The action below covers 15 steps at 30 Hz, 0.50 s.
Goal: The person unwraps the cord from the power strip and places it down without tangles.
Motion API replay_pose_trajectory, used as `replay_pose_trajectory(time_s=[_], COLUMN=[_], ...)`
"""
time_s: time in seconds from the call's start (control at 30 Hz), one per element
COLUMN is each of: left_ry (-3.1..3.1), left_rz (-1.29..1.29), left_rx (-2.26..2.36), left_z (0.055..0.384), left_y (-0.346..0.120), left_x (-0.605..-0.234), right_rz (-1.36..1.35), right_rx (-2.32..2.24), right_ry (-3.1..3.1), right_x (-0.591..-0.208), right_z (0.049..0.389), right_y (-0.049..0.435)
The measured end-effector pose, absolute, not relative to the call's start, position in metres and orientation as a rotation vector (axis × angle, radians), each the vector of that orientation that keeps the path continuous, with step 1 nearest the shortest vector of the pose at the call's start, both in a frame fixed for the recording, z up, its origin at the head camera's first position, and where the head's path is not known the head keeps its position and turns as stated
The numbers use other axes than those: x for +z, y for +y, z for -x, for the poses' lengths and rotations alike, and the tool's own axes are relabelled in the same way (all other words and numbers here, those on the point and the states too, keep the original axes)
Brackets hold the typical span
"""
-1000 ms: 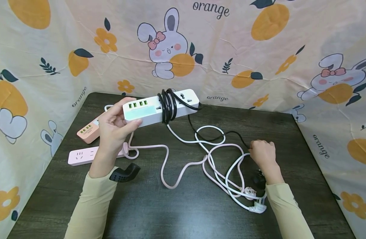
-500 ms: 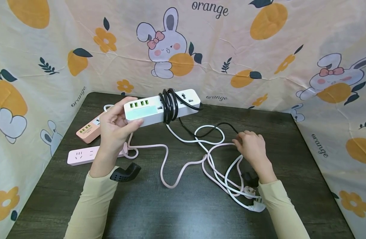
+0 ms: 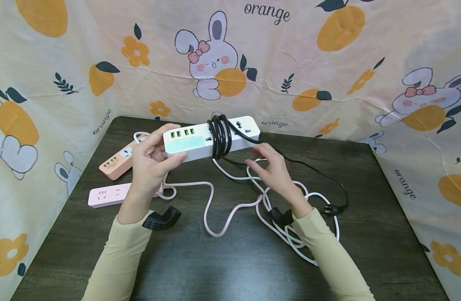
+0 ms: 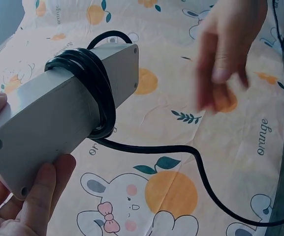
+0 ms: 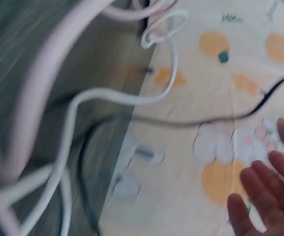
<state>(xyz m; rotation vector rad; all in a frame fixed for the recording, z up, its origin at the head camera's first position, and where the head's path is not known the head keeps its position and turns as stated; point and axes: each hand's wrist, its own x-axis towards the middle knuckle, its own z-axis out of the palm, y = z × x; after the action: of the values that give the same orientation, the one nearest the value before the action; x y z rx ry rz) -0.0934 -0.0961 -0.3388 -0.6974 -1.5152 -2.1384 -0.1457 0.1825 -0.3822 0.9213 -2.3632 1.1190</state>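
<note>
My left hand point(image 3: 151, 161) grips the left end of a white power strip point(image 3: 193, 146), raised above the table. Several turns of its black cord point(image 3: 221, 136) are wound around the strip's middle. The left wrist view shows the thumb and fingers on either side of the strip point(image 4: 38, 132), whose plain underside faces that camera. Just below the strip's right end is my right hand point(image 3: 275, 173), fingers relaxed and holding nothing. In the right wrist view, that hand point(image 5: 269, 196) has its fingers spread. The cord's loose part runs right to a black plug point(image 3: 333, 210) on the table.
A peach power strip point(image 3: 115, 164) and a pink power strip point(image 3: 109, 195) lie at the table's left. A pink cord point(image 3: 209, 209) crosses the dark table point(image 3: 215, 276) and tangles with a white cord point(image 3: 321, 195) at right. A patterned cloth point(image 3: 275, 92) stands behind.
My right hand has let go of the black cord and moved left and up toward the strip. The black plug now shows at right. The strip has shifted slightly right in my left hand.
</note>
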Motion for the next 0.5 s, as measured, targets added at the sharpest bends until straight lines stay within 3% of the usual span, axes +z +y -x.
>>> replay_pose_trajectory(time_s=[0.3,0.5], left_ry=[-1.541,-1.54], left_rz=[0.712,0.723], left_rx=[-2.153,-2.154], left_z=[0.092,0.091], left_y=[-0.09,-0.089], left_x=[-0.34,-0.342], right_rz=[-1.189,-1.06], right_rx=[1.464,1.596], right_ry=[-2.241,-2.193], right_x=[-0.375,-0.375], right_z=[0.147,0.151], right_y=[0.142,0.134])
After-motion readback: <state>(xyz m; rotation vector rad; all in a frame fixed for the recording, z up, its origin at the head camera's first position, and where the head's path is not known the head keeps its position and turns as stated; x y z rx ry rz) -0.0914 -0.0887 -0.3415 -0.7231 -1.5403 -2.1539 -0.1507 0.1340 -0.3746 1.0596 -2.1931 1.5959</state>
